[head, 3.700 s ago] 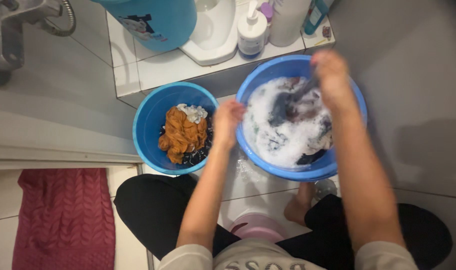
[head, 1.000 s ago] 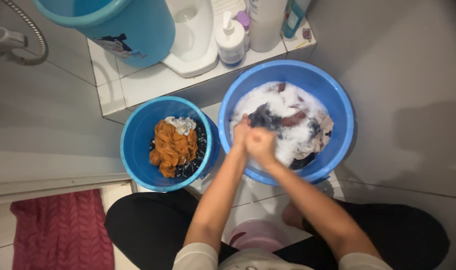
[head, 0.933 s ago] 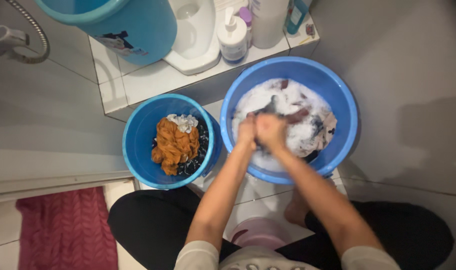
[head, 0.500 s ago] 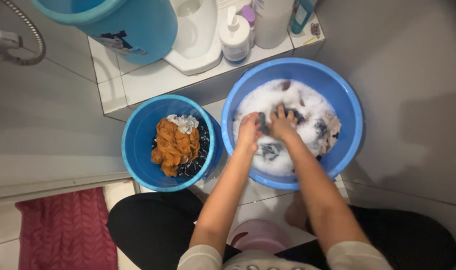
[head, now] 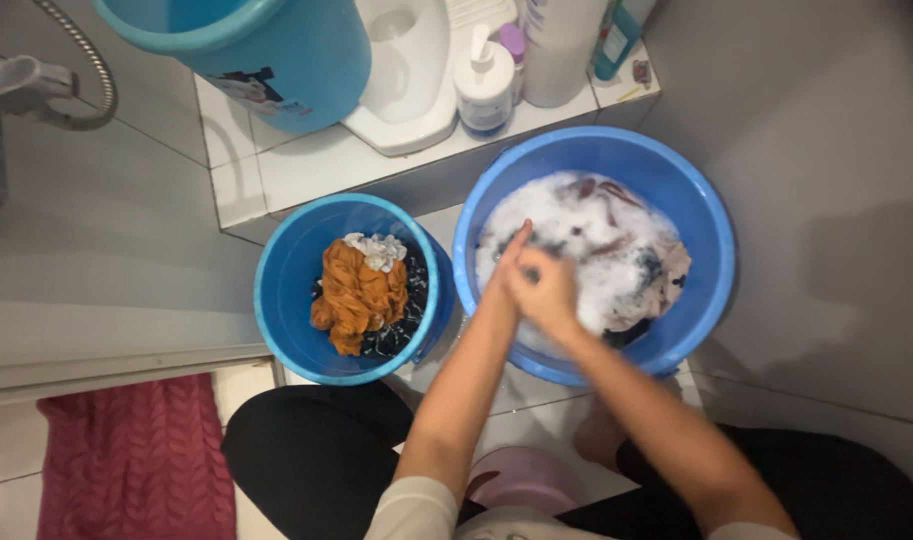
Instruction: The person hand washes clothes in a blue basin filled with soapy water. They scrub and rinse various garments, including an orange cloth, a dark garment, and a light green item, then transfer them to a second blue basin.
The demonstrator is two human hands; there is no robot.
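We note the large blue basin (head: pixel 711 235) on the tiled floor, full of white suds (head: pixel 576 215) with dark and pale garments showing through; against half a second ago, both hands have come up out of the foam and drawn back to the near left rim. The left hand (head: pixel 504 270) and right hand (head: pixel 548 292) now press together above the suds, fingers closed; they look clenched around a small piece of wet laundry, but blur hides the cloth itself, so we cannot tell what is gripped. We judge this as a return to rubbing fabric between the fists, the same posture as about a second ago, after a brief reach down into the soak. Compared with the earliest frame, the hands are no longer spread wide, one at the far rim and one at the near rim. The smaller blue bucket (head: pixel 281 300) beside the basin keeps its load unchanged: the wrung orange garment (head: pixel 359 297), dark cloth (head: pixel 408 300) and a small white item (head: pixel 379 250) on top. The pump bottle (head: pixel 483 85) on the ledge is untouched.
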